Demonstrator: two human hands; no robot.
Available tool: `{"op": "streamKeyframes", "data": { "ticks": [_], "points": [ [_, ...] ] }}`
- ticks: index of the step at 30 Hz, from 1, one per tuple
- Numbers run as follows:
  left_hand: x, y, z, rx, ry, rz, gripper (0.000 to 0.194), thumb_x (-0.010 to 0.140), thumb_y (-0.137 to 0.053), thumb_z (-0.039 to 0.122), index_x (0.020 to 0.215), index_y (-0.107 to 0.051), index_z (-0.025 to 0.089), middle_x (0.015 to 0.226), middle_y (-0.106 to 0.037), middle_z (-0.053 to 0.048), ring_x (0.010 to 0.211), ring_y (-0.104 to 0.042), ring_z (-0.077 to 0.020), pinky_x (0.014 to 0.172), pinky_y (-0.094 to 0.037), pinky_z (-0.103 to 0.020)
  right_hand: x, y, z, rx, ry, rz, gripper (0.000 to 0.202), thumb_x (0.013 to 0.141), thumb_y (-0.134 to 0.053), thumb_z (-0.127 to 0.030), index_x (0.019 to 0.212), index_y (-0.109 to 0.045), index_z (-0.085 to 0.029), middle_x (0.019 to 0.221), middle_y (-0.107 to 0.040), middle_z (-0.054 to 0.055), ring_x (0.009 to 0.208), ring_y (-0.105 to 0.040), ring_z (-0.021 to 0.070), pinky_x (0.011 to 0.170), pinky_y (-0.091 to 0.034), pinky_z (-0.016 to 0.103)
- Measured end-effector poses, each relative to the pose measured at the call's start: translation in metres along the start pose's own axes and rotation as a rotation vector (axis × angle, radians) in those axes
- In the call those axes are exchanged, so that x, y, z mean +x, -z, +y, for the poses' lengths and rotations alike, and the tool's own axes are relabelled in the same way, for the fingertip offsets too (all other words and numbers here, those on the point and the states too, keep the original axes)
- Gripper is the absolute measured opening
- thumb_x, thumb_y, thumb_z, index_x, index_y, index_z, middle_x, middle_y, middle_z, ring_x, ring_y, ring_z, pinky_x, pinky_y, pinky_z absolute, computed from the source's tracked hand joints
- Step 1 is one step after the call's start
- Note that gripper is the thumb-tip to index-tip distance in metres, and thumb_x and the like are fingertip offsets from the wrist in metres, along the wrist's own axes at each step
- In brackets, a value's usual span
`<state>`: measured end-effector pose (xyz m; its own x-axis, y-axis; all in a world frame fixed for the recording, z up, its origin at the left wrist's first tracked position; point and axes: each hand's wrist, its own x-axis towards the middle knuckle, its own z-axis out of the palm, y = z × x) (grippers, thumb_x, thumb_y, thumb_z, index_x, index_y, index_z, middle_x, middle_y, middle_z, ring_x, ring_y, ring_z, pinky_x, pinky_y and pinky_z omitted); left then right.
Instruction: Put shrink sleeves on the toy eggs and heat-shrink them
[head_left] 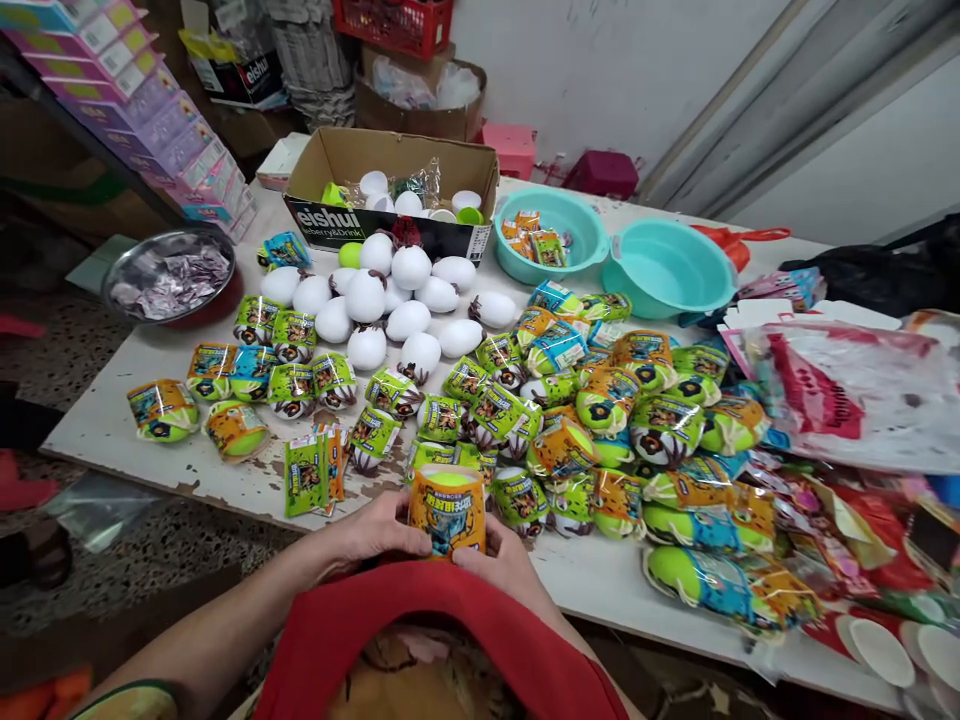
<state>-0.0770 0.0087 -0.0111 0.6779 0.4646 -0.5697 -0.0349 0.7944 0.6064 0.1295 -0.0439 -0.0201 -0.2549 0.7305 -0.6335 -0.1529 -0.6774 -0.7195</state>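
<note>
A green toy egg in an orange printed wrapper point(448, 512) is held upright close to my body at the table's front edge. My left hand point(373, 532) grips it from the left, thumb across its front. My right hand point(504, 562) closes on its right side; some fingers of both hands are hidden behind it. Just left of it lie flat green and orange printed sleeves point(306, 474). Wrapped eggs point(495, 415) crowd the table beyond and to the right. Farther back sits a pile of plain white eggs point(409, 322).
An open cardboard box point(322, 225) with egg halves stands at the back. Beside it are two turquoise basins point(667, 285), one holding printed packets. A metal bowl point(120, 300) of small sachets is at the left. Plastic bags point(847, 400) cover the right end.
</note>
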Motion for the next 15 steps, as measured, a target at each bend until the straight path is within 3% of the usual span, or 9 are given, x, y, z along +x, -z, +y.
{"op": "streamKeyframes", "data": {
  "ticks": [6, 8, 10, 13, 15],
  "points": [
    [0.015, -0.009, 0.011, 0.066, -0.064, 0.047, 0.062, 0.064, -0.08, 0.038, 0.12, -0.061, 0.021, 0.114, -0.068, -0.009, 0.094, -0.064, -0.0257, 0.082, -0.049, -0.036, 0.004, 0.003, -0.014, 0.127, 0.07, -0.014, 0.067, 0.055, -0.084, -0.043, 0.112, -0.058, -0.019, 0.108, -0.069, 0.008, 0.1, -0.064, 0.0282, 0.089, -0.048, 0.041],
    [0.021, -0.004, 0.018, 0.112, -0.067, 0.122, 0.066, 0.068, -0.077, 0.04, 0.127, -0.055, 0.024, 0.121, -0.064, -0.011, 0.092, -0.065, -0.0241, 0.075, -0.051, -0.034, 0.016, 0.024, -0.035, 0.107, 0.146, 0.125, 0.062, 0.056, -0.083, -0.042, 0.108, -0.061, -0.018, 0.104, -0.07, 0.008, 0.093, -0.065, 0.0271, 0.083, -0.051, 0.04],
    [0.023, 0.013, 0.024, 0.133, -0.097, 0.238, 0.064, 0.073, -0.071, 0.044, 0.131, -0.05, 0.024, 0.124, -0.063, -0.012, 0.091, -0.066, -0.0237, 0.073, -0.052, -0.034, 0.03, 0.06, -0.067, 0.002, 0.223, 0.361, 0.057, 0.056, -0.083, -0.043, 0.103, -0.063, -0.017, 0.1, -0.07, 0.009, 0.086, -0.065, 0.0256, 0.077, -0.051, 0.038],
    [0.014, 0.063, 0.025, 0.241, -0.216, 0.594, 0.057, 0.079, -0.061, 0.051, 0.125, -0.054, 0.019, 0.119, -0.066, -0.013, 0.094, -0.066, -0.0248, 0.078, -0.052, -0.035, 0.057, 0.132, -0.125, -0.265, 0.27, 0.772, 0.051, 0.062, -0.077, -0.049, 0.098, -0.067, -0.014, 0.094, -0.07, 0.012, 0.08, -0.064, 0.0254, 0.072, -0.049, 0.038],
    [-0.003, 0.107, 0.015, 0.471, -0.179, 1.01, 0.053, 0.081, -0.052, 0.054, 0.118, -0.059, 0.017, 0.111, -0.07, -0.01, 0.095, -0.067, -0.0245, 0.077, -0.052, -0.032, 0.083, 0.182, -0.156, -0.496, 0.295, 1.009, 0.051, 0.063, -0.075, -0.049, 0.094, -0.069, -0.009, 0.089, -0.07, 0.016, 0.075, -0.063, 0.0246, 0.067, -0.046, 0.037]
  ]
}}
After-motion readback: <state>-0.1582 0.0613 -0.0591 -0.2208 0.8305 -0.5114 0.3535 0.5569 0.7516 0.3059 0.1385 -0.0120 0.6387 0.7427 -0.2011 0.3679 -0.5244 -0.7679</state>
